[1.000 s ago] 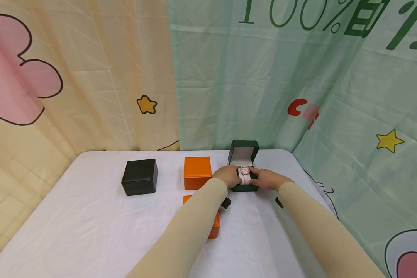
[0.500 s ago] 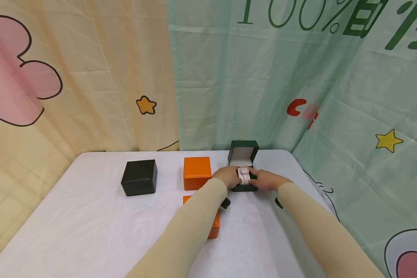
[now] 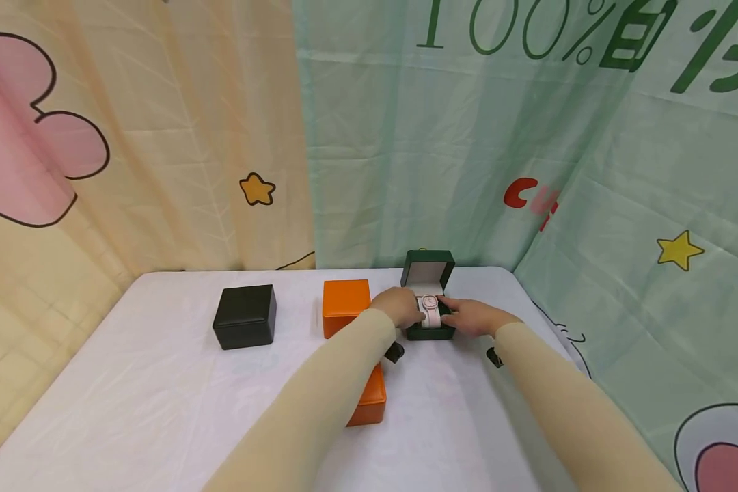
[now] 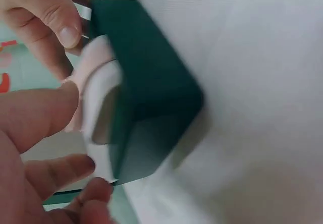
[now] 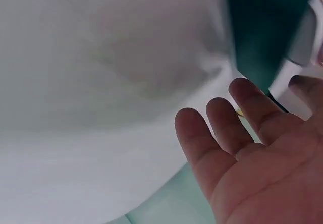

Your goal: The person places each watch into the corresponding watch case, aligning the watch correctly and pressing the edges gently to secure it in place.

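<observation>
A watch with a pale pink strap (image 3: 431, 316) sits on a white cushion inside a dark green watch box (image 3: 429, 333), whose lid stands raised at the back. On the box's left side is my left hand (image 3: 398, 307). In the left wrist view its thumb (image 4: 63, 103) is right by the strap, and the other fingers are spread near the box's edge. My right hand (image 3: 478, 318) lies at the right side of the box. Its fingers (image 5: 199, 135) are fairly straight and spread in the right wrist view, close to the green wall.
An orange box (image 3: 346, 298) stands left of the green one. A second orange box (image 3: 369, 400) is partly hidden under the left forearm. Farther left is a black box (image 3: 244, 316). All rest on a white-covered table (image 3: 129, 383), with curtains (image 3: 375, 157) behind.
My left hand has drawn slightly left, off the watch, so more of the watch and cushion shows. The right hand has barely moved. The head view has tilted slightly.
</observation>
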Motion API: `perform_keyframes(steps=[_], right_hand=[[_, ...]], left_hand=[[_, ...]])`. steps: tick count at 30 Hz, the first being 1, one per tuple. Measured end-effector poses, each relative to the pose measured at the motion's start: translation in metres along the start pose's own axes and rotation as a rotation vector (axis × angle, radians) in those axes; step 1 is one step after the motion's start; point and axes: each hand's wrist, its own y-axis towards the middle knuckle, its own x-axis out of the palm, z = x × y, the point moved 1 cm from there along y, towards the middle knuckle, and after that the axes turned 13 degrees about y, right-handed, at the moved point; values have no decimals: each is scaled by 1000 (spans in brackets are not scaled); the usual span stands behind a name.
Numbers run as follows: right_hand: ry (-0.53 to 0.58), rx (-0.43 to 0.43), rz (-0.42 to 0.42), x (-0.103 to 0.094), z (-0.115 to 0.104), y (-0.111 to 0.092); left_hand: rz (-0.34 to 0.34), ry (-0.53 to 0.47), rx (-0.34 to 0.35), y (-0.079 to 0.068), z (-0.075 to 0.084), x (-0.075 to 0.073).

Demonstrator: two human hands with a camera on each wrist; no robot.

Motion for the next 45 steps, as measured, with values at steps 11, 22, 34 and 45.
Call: perform_keyframes(steps=[11,22,34,45], right_hand=[[227,-11,379,-61,-17,-1],[221,-8,289,-62,-24,29],[376,36,281,-60,-20,26],[617,67,214,-59,-17,27]], left_hand=[[243,-423,-110,15,-20,-41],[134,-556,-101,36,-27,-30],[137,-578,-113,41,-22,-31],[107,-601,-131,42,-21,-33]])
